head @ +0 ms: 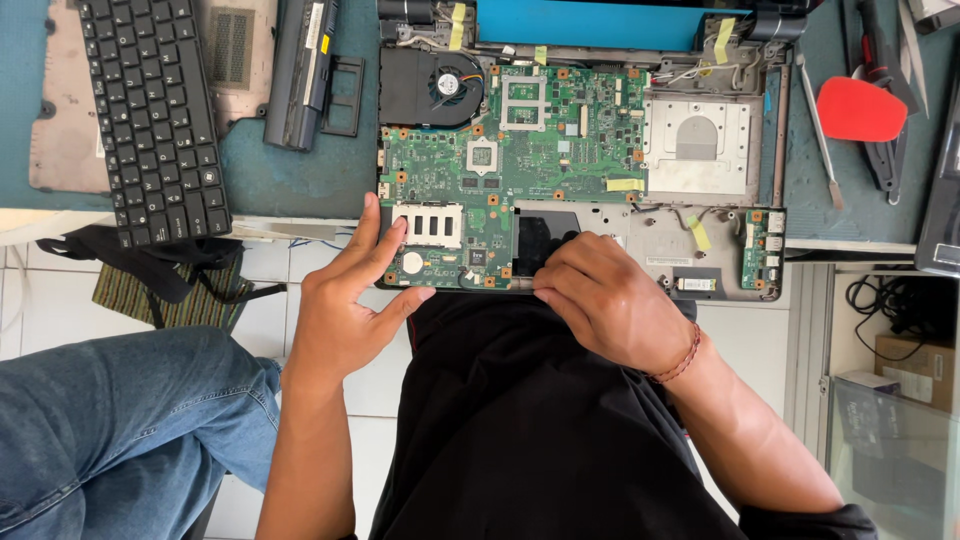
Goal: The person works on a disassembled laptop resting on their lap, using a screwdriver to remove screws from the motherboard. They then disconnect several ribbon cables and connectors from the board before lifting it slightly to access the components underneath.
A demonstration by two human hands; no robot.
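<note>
Teal table above white tiled floor. Far left of left grip: detached black keyboard, long axis running away from viewer. Open laptop chassis with green motherboard, long axis left-right, front edge toward viewer. Left grip spread open, fingertips on board's near-left corner; right grip curled against front edge, contents hidden. Far right: red-handled tool.

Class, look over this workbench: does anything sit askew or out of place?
Yes. The loose keyboard lies tilted, its lower end hanging over the bench edge. The opened laptop also juts past that edge, where the left hand and right hand touch its near side.
</note>
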